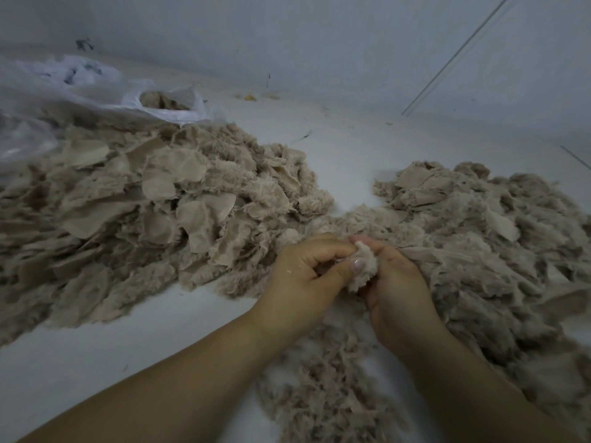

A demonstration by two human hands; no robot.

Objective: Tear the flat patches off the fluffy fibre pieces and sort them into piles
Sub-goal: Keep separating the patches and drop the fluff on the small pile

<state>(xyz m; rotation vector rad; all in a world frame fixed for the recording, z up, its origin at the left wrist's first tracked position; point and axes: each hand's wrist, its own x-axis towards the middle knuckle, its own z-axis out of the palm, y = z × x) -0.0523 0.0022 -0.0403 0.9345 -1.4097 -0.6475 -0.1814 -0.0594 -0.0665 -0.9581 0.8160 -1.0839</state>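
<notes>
Hands together near the tabletop's middle, left hand [300,276] and right hand [395,282] both pinching one fluffy fibre piece [359,270], beige heap of patches [144,199] toward the left edge, fluffy pile [499,238] at the right edge, plastic bag [96,91] in the far left corner, no writing readable.

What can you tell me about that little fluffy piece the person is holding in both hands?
The fluffy piece is a small, pale beige tuft of soft, fleecy fibre. It is held up between both hands, above the fibre heaps on the white surface. The left hand pinches its left side, thumb across its front; the right hand grips its right side. Whether a flat patch is still attached cannot be seen.
</notes>
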